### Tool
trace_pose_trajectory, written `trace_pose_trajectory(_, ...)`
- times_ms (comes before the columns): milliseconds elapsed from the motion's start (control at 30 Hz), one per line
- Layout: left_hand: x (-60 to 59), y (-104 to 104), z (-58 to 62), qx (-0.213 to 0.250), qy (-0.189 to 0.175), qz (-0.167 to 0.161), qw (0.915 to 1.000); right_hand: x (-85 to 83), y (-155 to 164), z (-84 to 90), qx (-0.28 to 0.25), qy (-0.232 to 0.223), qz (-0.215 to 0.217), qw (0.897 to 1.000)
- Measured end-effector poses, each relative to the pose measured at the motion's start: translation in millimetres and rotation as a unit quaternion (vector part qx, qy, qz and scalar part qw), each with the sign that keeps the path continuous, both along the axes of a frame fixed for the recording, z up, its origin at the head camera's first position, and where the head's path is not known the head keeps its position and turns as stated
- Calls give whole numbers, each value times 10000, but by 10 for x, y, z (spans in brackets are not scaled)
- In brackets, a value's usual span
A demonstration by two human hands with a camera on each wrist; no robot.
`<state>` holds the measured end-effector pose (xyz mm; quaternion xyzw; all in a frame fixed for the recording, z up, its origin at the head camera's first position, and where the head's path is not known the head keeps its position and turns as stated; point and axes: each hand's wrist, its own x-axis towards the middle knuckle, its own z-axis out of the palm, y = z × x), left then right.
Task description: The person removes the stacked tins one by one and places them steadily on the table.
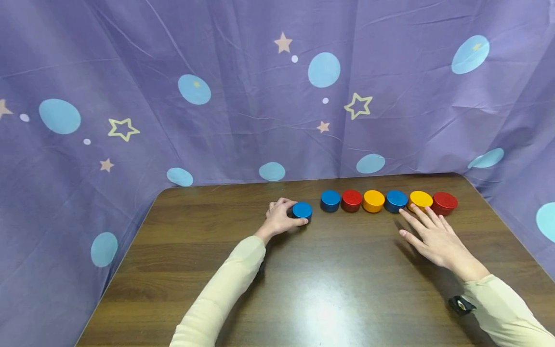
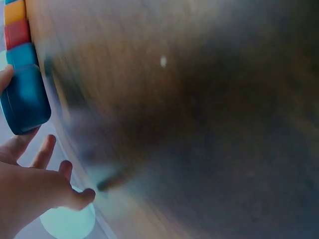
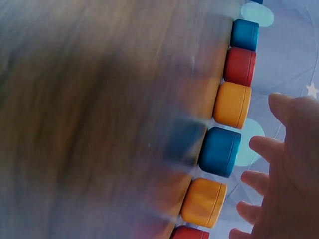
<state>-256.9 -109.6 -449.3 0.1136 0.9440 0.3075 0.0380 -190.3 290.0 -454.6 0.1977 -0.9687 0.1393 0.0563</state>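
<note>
Straight fingers [image 3: 259, 145] near row of coloured pucks [image 3: 219, 151].

You have a dark wood-grain table [image 1: 217, 270] before you. On it, toward its far edge, runs a row of six round blocks: blue [image 1: 330, 200], red [image 1: 351, 200], orange [image 1: 374, 201], blue [image 1: 396, 201], orange [image 1: 421, 199], red [image 1: 444, 203]. A seventh, blue block [image 1: 302, 210], sits apart at the row's left.

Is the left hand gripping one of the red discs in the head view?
No, the left hand grips a blue disc, apart from the row of six discs.
</note>
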Motion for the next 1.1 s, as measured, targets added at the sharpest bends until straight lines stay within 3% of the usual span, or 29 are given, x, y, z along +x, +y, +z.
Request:
trace_pose_trajectory(300,-124,42,0,-186,-111,507,9985,34,-108,-19,193,-425,-140,9988)
trace_pose_trajectory(633,-217,111,-61,-309,-105,758,9966,70,-218,-24,-4,-672,-133,9977)
trace_pose_trajectory(1000,-196,233,-59,-315,-42,871,9957,78,-309,55,-492,-1163,18,9920)
trace_pose_trajectory(1100,-192,219,-51,-351,-81,753,9965,74,-313,63,-503,-1217,17,9913)
